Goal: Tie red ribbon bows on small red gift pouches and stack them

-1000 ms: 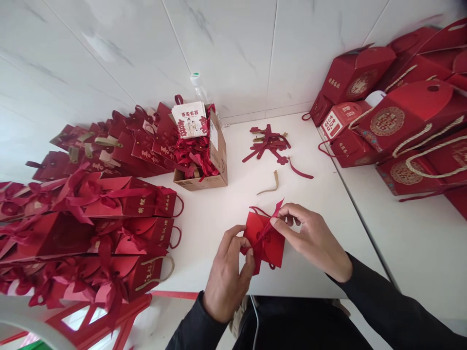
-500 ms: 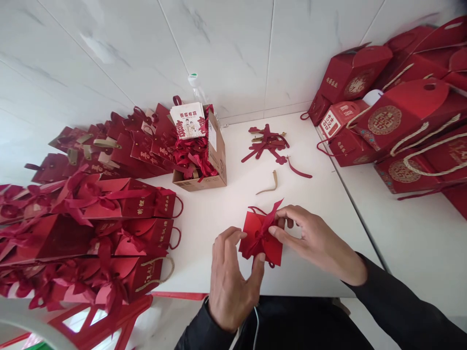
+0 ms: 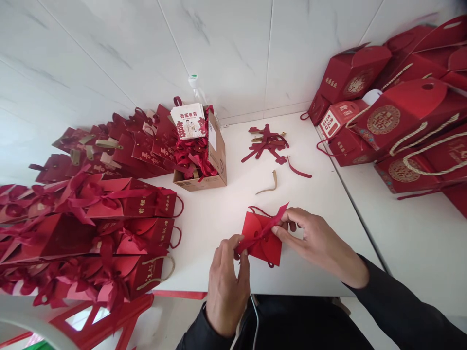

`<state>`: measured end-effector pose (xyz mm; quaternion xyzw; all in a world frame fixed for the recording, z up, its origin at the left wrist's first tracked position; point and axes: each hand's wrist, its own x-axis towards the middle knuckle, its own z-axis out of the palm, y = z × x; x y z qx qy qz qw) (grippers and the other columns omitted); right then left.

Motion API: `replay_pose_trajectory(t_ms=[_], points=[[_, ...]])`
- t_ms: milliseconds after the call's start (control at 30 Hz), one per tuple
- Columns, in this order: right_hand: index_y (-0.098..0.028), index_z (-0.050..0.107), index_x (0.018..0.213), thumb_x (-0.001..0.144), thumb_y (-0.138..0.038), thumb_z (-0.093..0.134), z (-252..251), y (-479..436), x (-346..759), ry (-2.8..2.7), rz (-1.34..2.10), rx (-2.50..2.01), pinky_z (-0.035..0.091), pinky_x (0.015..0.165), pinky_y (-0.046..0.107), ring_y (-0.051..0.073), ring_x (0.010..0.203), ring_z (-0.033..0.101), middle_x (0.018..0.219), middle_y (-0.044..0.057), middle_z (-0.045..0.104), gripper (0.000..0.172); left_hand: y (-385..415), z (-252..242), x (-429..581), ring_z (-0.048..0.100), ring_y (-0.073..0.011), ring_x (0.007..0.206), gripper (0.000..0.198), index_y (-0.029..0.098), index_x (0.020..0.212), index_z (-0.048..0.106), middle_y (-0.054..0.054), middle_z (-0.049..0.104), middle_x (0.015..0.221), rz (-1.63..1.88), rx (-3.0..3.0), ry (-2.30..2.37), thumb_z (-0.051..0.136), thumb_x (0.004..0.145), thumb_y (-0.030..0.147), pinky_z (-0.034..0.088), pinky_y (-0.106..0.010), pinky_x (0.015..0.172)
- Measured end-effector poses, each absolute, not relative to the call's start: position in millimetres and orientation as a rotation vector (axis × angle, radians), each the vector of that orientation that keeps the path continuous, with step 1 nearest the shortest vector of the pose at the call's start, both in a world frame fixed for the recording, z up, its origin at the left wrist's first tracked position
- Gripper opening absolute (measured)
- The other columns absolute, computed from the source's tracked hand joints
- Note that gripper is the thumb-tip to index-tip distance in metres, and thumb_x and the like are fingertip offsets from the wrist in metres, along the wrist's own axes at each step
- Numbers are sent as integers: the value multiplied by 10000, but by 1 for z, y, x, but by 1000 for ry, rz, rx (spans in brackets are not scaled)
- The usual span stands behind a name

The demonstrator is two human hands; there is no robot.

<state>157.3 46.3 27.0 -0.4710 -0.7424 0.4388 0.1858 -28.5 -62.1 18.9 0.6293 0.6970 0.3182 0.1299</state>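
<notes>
A small flat red gift bag [image 3: 263, 238] lies on the white table [image 3: 226, 214] in front of me. A red ribbon [image 3: 268, 226] crosses its flap. My left hand [image 3: 228, 287] pinches the ribbon's lower left end at the bag's left edge. My right hand [image 3: 314, 238] pinches the ribbon's upper right end, its other fingers resting on the table. The ribbon is stretched between both hands.
Rows of ribbon-tied red bags [image 3: 109, 228] fill the left side. A cardboard box [image 3: 209, 160] of ribbons stands behind them. Loose red ribbons [image 3: 268, 143] and a tan strip [image 3: 269, 183] lie further back. Bigger red boxes with rope handles [image 3: 397, 121] are stacked at the right.
Both hands worked the ribbon on the bag: the left hand shifted from the bag's left corner down and now pinches the ribbon end, and the ribbon is pulled straighter.
</notes>
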Motion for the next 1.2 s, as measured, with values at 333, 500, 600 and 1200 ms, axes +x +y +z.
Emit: replay_pose_trajectory(t_ms=[333,500,600,1200], points=[[-283,638,1038,954,-414,590,31,44,155,-1981,1244,-1338,506,714,357,227,876,603,939,26,659,163,-70,19,-22,650,-196,740,343,224,1230,486,-26,637,877,814,1821,2109,566,903,159,549,-323,669],[-257,598,810,994,-449,553,33,46,148,-1912,1302,-1335,455,627,312,177,730,573,791,-11,610,270,-71,20,-23,625,-161,717,344,247,1236,496,-5,654,849,883,1811,2058,499,931,86,533,-267,674],[-253,578,786,987,-418,565,31,46,148,-1889,1289,-1358,430,619,313,172,703,548,755,-20,582,261,-70,21,-24,593,-142,674,336,255,1204,513,20,623,803,899,1788,2053,489,927,66,520,-241,660],[-255,558,772,999,-445,561,29,44,149,-1924,1271,-1325,404,556,295,184,724,538,769,-7,569,296,-59,25,-28,564,-131,680,112,236,1013,632,26,633,783,936,1583,1961,562,961,165,501,-227,651]])
